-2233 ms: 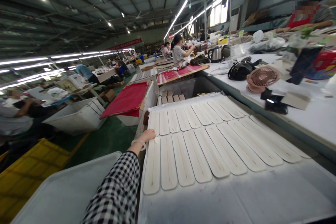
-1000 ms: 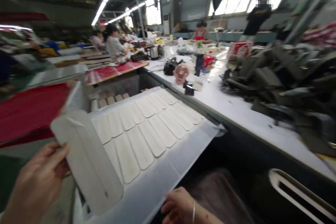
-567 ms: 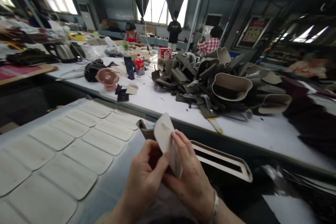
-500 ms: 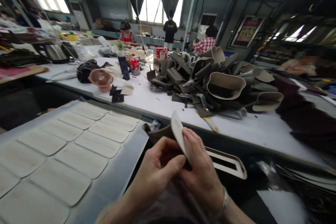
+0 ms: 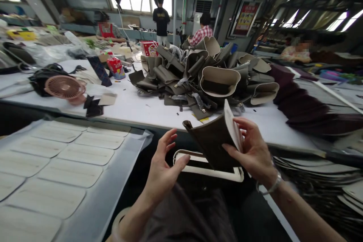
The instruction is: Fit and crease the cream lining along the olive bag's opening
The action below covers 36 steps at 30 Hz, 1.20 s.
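My right hand [image 5: 252, 151] grips a dark brown leather piece [image 5: 210, 140] by its right side, thumb on the dark face and fingers behind. A stiff off-white layer [image 5: 233, 126] shows along that side, and the far left edge of the leather curls over. To the left, my left hand [image 5: 167, 162] is empty, its fingers spread and thumb apart, not touching the leather. Below and behind the leather lies a cream rectangular frame [image 5: 218, 174] with a dark opening, partly hidden by the piece.
Pale rounded panels [image 5: 70, 174] lie in rows on a sheet-covered board at left. Across the white table [image 5: 159, 115] are a heap of dark leather bag parts [image 5: 176, 79], a pink fan [image 5: 66, 89] and a red bottle [image 5: 115, 67]. Stacked sheets [image 5: 306, 181] stand at right. Several people work farther back.
My hands, together before, have parted. The right hand has carried the leather piece up and to the right, while the left has let go and opened. The view has turned right.
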Available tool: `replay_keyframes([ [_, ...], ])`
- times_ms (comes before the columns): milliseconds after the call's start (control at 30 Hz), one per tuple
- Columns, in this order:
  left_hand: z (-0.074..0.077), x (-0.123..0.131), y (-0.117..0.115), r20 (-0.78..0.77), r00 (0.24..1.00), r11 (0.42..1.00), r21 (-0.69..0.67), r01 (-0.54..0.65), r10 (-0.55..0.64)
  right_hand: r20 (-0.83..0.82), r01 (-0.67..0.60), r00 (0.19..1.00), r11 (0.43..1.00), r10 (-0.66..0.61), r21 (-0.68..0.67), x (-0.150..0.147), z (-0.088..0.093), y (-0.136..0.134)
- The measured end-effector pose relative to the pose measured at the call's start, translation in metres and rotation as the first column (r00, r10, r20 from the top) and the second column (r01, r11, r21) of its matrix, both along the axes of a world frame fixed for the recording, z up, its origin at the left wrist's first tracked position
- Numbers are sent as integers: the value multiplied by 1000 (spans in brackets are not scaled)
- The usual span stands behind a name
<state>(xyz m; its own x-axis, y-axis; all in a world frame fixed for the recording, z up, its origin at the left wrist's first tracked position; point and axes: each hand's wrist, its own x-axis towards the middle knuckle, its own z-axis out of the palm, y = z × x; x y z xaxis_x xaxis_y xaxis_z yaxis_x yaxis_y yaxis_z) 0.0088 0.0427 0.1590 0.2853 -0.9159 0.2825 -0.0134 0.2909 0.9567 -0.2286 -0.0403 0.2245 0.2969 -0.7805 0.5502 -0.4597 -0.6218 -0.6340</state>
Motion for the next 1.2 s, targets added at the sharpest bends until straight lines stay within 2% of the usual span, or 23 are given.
replay_keyframes([
  [200,-14,-12,-34,-8,999,999,21,40,-40,18,-55,998,997,56,-50,4,-24,-12],
  [300,-17,-14,-40,-21,995,995,35,93,-92,16,-55,998,994,57,-93,2,-27,-13],
  [400,-18,-15,-43,-31,996,995,58,84,-82,13,-52,998,990,54,-129,-2,-28,-14],
  [533,-20,-15,-45,46,997,993,104,58,-64,-12,-60,998,995,59,-83,-7,-34,-12],
  [600,-24,-14,-45,175,981,982,183,48,-80,-68,-72,995,996,69,-46,-10,-39,-10],
  [700,-38,-14,-43,381,910,952,302,45,-164,-223,-88,971,996,88,8,-18,-46,-7],
  [800,-59,-14,-40,501,845,966,248,66,-187,-429,-108,898,994,100,7,-27,-51,-5],
  [867,-73,-11,-35,521,838,977,203,66,-164,-549,-145,830,988,98,-43,-30,-52,-5],
  [933,-87,-5,-29,439,887,974,222,46,-142,-628,-182,774,979,82,-96,-29,-54,-6],
  [967,-95,-2,-26,349,929,968,247,38,-126,-654,-197,753,974,76,-114,-26,-55,-7],
  [1033,-109,2,-20,89,994,944,328,33,-65,-688,-228,721,965,81,-126,-16,-60,-9],
  [1067,-117,3,-18,-69,997,925,376,50,-26,-695,-245,712,962,95,-119,-9,-64,-10],
  [1133,-130,1,-15,-372,928,889,434,146,29,-706,-279,694,956,139,-86,3,-71,-12],
  [1200,-139,-6,-15,-597,802,867,416,274,33,-719,-317,671,947,183,-55,11,-78,-14],
])
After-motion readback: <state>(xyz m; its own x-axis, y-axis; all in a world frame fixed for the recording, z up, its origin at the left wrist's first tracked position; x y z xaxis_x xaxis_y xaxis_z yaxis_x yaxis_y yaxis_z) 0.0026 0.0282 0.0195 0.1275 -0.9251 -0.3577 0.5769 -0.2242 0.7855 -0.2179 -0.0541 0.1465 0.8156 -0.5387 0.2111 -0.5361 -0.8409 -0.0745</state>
